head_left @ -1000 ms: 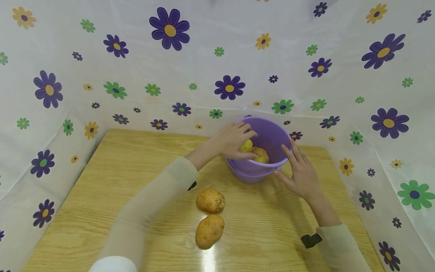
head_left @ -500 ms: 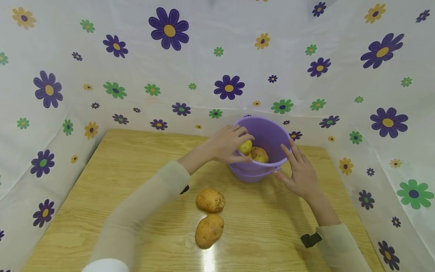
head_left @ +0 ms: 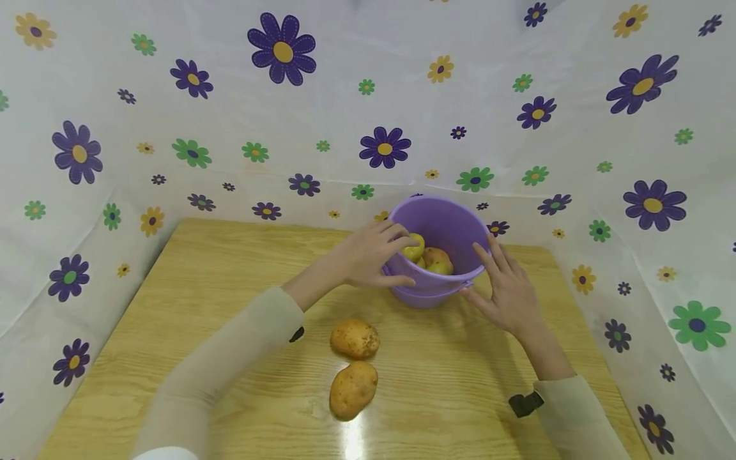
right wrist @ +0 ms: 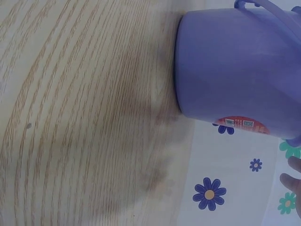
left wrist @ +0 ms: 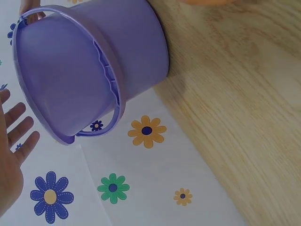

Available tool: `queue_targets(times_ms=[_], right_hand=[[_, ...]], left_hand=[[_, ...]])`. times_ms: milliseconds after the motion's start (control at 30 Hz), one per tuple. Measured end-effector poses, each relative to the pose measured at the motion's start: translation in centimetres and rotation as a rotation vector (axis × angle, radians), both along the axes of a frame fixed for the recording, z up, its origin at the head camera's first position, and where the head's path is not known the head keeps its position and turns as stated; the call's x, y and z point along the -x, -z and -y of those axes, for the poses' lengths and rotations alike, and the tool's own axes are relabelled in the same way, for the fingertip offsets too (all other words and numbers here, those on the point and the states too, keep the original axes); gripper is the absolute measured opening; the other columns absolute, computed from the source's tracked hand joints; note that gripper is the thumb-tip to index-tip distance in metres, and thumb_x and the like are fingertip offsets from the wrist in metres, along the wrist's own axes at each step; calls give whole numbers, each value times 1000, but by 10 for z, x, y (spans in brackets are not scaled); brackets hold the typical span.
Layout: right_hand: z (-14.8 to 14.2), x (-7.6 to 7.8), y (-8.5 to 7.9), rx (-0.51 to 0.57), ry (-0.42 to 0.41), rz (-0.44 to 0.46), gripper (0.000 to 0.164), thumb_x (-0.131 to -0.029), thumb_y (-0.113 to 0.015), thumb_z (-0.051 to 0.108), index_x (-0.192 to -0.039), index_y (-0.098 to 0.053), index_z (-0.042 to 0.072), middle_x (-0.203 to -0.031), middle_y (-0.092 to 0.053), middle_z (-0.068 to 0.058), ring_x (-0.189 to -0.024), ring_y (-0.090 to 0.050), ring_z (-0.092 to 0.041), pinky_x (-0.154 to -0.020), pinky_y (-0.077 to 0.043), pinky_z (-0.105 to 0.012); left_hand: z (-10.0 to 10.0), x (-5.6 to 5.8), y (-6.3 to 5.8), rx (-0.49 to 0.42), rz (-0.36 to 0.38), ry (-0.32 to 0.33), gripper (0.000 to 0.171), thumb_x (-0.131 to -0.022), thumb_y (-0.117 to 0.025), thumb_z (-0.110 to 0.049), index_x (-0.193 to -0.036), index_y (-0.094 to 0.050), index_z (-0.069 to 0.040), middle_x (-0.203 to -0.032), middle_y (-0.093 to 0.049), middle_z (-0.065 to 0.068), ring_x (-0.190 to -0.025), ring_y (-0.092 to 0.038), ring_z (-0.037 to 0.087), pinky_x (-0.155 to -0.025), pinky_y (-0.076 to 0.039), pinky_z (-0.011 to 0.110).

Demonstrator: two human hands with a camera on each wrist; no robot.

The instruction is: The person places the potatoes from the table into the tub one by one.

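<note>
A purple bucket stands at the back of the table, its handle hanging down against the wall. Inside lie yellow-green round fruits and a reddish-tan one, partly hidden by the rim. My left hand is at the bucket's left rim, fingers spread and overlapping the rim in the head view. Nothing is held in it; the left wrist view shows its fingers apart from the bucket. My right hand rests at the right rim with extended fingers, thumb low on the outside.
Two tan potatoes, one farther and one nearer, lie on the wooden table in front of the bucket. A white flower-print sheet rises behind the table and along both sides.
My left hand has drawn back leftward from inside the bucket to its rim, showing more of the yellow-green fruit. The right hand and both potatoes have stayed in place.
</note>
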State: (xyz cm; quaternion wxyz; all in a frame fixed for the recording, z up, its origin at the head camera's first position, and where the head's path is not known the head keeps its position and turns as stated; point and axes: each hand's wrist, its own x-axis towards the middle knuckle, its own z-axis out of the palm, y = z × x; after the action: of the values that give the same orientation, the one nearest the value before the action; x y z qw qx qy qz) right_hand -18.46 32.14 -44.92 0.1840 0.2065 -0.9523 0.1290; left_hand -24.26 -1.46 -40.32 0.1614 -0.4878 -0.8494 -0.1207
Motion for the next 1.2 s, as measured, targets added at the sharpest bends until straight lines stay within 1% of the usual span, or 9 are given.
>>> queue_targets(times_ms=[200, 300, 467, 633, 733, 833, 1067, 1200], right_hand=[[1, 1, 0, -4, 2, 9, 90, -96, -59, 69, -166, -34, 18, -177, -21, -13, -153, -36, -52, -112, -39, -78], [1, 1, 1, -6, 1, 8, 91, -96, -58, 71, -166, -34, 18, -177, -21, -13, -154, -35, -51, -114, -39, -77], [0, 2, 2, -2, 0, 3, 91, -96, -56, 72, -166, -33, 18, -177, -20, -14, -154, -35, -52, -114, -39, -77], [-1, 2, 3, 0, 3, 15, 91, -95, -62, 66, -167, -32, 19, -179, -17, -11, -154, -34, -52, -114, -38, -78], [-1, 1, 3, 5, 5, 17, 92, -93, -68, 59, -167, -32, 19, -179, -17, -10, -155, -34, -52, -114, -38, -78], [0, 1, 2, 9, 5, 15, 92, -91, -71, 56, -167, -32, 20, -179, -17, -11, -155, -34, -52, -113, -39, -78], [0, 1, 2, 14, -4, 8, 91, -95, -63, 65, -166, -33, 19, -178, -19, -11, -154, -35, -53, -113, -39, -78], [0, 2, 3, 13, -5, 12, 91, -94, -65, 64, -166, -33, 19, -179, -17, -10, -154, -35, -53, -114, -38, -78]], left_hand=[[10, -11, 4, -18, -21, 28, 74, -90, -71, -66, -139, -66, -11, -132, -67, 9, -125, -64, 28, -112, -53, 43], [15, -15, 6, -19, -28, 38, 73, -90, -72, -65, -137, -66, -11, -130, -68, 9, -125, -64, 28, -112, -53, 44], [22, -24, 10, 12, -18, 49, 76, -90, -70, -68, -141, -64, -12, -133, -67, 7, -126, -63, 26, -113, -53, 42], [28, -33, 15, 57, 29, 52, 77, -91, -68, -69, -144, -62, -14, -139, -66, 7, -130, -62, 26, -113, -53, 43], [31, -37, 19, 81, 33, 60, 76, -93, -65, -69, -145, -61, -14, -140, -65, 7, -132, -61, 27, -115, -51, 45], [33, -40, 23, 93, 29, 74, 76, -94, -63, -69, -145, -61, -14, -140, -65, 8, -133, -61, 28, -117, -50, 45], [37, -45, 40, 109, 36, 124, 77, -95, -62, -68, -147, -59, -11, -142, -65, 11, -134, -61, 29, -116, -51, 46], [41, -49, 50, 100, 50, 129, 79, -94, -65, -67, -147, -58, -9, -142, -65, 10, -133, -61, 29, -116, -51, 47]])
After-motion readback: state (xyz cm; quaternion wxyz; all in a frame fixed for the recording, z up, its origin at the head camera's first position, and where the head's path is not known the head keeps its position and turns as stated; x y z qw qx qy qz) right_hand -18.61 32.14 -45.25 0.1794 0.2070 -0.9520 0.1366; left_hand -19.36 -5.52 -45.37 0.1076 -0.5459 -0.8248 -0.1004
